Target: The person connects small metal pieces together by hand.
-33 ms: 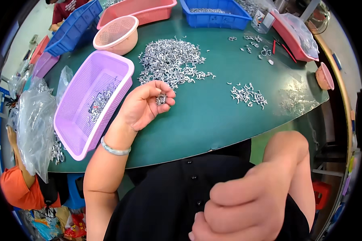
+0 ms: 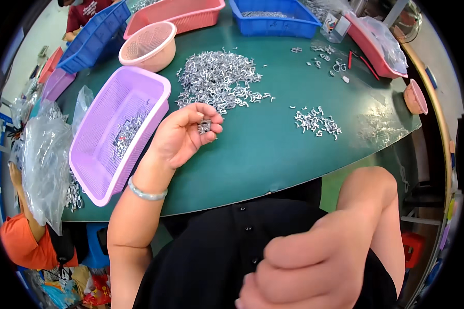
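My left hand (image 2: 185, 135) is raised beside the purple basket, palm up and fingers curled round several small curved metal pieces (image 2: 205, 126). Just beyond it, a large heap of the same silvery pieces (image 2: 216, 77) covers part of the green table (image 2: 237, 159). My right hand (image 2: 309, 262) is held up close in front of my black top, its fingers folded in; whatever they may hold is hidden. A smaller group of curved pieces (image 2: 317, 122) lies on the table to the right. More pieces rest in the purple basket (image 2: 100, 123) at the left.
A pale pink round basket (image 2: 165, 54), a blue tray (image 2: 278, 27) and red-pink trays (image 2: 185, 20) stand at the back. Red-handled pliers (image 2: 368, 67) lie back right, near a small pink bowl (image 2: 415, 98). A person in orange (image 2: 23, 242) sits at the left.
My right hand has shifted slightly down and left, fingers still folded. My left hand keeps its hold on the metal pieces, almost unmoved.
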A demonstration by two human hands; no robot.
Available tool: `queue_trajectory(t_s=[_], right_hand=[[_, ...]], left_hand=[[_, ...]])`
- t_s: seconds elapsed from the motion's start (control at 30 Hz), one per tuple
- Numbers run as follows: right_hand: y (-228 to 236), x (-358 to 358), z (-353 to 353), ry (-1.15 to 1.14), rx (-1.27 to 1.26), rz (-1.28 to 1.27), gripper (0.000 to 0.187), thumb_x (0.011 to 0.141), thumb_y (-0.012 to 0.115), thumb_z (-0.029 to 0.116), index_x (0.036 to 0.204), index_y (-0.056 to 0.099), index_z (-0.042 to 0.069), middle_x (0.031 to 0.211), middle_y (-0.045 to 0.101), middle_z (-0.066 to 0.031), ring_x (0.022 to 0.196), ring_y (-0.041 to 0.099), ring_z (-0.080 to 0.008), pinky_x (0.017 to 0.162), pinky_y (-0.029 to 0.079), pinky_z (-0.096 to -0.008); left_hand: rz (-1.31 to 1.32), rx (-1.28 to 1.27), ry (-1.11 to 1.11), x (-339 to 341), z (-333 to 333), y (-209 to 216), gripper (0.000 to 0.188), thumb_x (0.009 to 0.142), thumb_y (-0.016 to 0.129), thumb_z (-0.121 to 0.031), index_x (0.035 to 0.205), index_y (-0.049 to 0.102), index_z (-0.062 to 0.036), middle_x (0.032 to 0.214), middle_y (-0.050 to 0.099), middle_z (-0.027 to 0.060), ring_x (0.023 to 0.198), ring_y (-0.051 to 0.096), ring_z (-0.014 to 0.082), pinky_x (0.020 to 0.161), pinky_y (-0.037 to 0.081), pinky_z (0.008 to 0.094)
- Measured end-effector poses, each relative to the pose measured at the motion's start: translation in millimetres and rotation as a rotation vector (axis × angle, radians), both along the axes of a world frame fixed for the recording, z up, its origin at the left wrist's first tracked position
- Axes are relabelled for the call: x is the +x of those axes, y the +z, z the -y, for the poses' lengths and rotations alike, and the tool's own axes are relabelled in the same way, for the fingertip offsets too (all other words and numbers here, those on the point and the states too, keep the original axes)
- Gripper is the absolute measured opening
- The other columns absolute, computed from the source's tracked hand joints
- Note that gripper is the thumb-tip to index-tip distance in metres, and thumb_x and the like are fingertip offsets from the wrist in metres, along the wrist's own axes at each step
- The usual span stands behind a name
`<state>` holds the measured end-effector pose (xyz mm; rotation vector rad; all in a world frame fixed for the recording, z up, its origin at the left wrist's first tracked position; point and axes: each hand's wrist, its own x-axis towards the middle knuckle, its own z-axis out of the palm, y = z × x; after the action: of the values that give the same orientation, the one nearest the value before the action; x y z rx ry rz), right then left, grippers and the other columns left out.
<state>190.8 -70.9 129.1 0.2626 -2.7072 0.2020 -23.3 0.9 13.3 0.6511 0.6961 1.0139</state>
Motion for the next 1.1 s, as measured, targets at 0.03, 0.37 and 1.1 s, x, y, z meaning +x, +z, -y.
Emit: queue_trajectory(t_s=[0.03,0.37,1.1], right_hand=[[0,-5,4,-0.013,-0.031,0.004,0.01,0.071,0.054,0.015,0.075,0.055,0.006,0.069,0.048,-0.0032,0.06,0.047,-0.018,0.054,0.037,-0.0292],[14,2,36,-0.019,-0.189,0.076,0.017,0.069,0.053,0.023,0.075,0.056,0.008,0.075,0.049,-0.0003,0.069,0.047,-0.0148,0.063,0.036,-0.0262],[42,34,99,-0.203,0.031,0.025,0.015,0.07,0.052,0.02,0.069,0.057,0.006,0.07,0.053,-0.002,0.067,0.051,-0.0154,0.058,0.037,-0.0259]], left_hand=[[0.0,0.009,-0.002,0,0,4,0.016,0.083,0.044,-0.01,0.089,0.052,0.0033,0.086,0.056,0.0135,0.074,0.056,0.0178,0.061,0.049,0.0224],[-0.315,0.32,0.366,-70,29,73,0.023,0.086,0.046,-0.012,0.102,0.052,0.0026,0.097,0.054,0.0099,0.088,0.053,0.0164,0.078,0.045,0.0261],[-1.698,1.009,0.208,9,2,-11,0.045,0.085,0.052,-0.026,0.122,0.043,-0.0022,0.128,0.039,0.02,0.119,0.036,0.0339,0.099,0.03,0.0393]])
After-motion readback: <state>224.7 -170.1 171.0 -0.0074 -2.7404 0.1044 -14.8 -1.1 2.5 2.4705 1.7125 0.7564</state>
